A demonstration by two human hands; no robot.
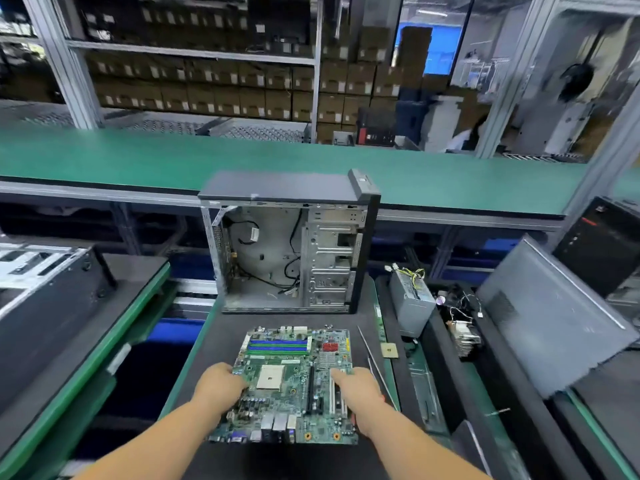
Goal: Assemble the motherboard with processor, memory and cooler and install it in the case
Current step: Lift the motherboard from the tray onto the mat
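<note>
Holding the green rectangular motherboard [289, 382] by its side edges on the dark mat, left hand [218, 384] and right hand [360, 393] both grasping it, you should keep fingers off the empty beige socket [270, 376], before the open grey metal case [289, 251].

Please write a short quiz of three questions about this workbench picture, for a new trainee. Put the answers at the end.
1. True or false: the processor is already seated in the socket of the motherboard.
2. Multiple choice: the open side of the case faces A) the person, B) the green conveyor, C) the workbench surface.
3. Fill in: the grey power supply stands to the ___ of the case.

Key
1. False: the socket is empty; the processor lies on the bench to the right of the board, while the left hand and right hand rest on the board's sides.
2. A.
3. Right.
</note>
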